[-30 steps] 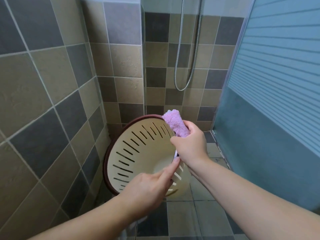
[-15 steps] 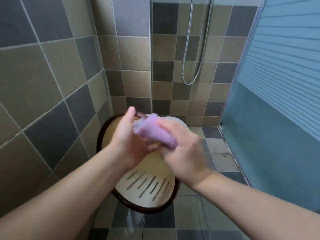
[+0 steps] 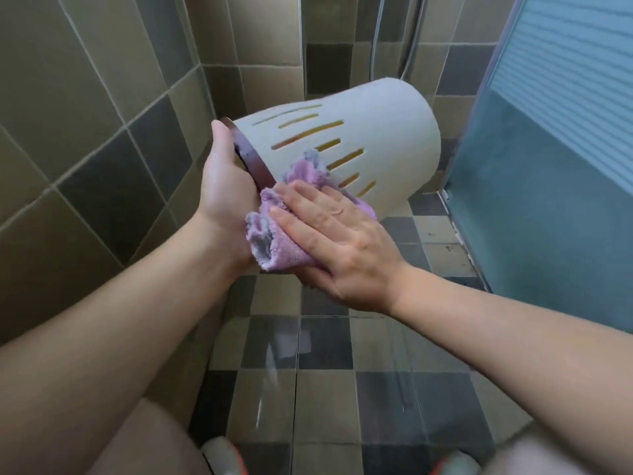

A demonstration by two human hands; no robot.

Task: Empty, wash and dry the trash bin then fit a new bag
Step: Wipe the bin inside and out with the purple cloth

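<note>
Right hand [image 3: 337, 245] lies flat with straight fingers, pressing a fluffy purple cloth [image 3: 274, 234] onto the side of the cream plastic trash bin with long slots [image 3: 359, 145]. Left hand [image 3: 227, 190] grips the bin's dark red rim [image 3: 251, 156], holding the bin tipped sideways in the air, bottom toward the brown and grey tiled wall [image 3: 102, 132].

Checked tile wall [image 3: 102, 138] and floor [image 3: 325, 389]; shower hose [image 3: 411, 46], blurred, perhaps metal; frosted blue door [image 3: 555, 149] at right.
</note>
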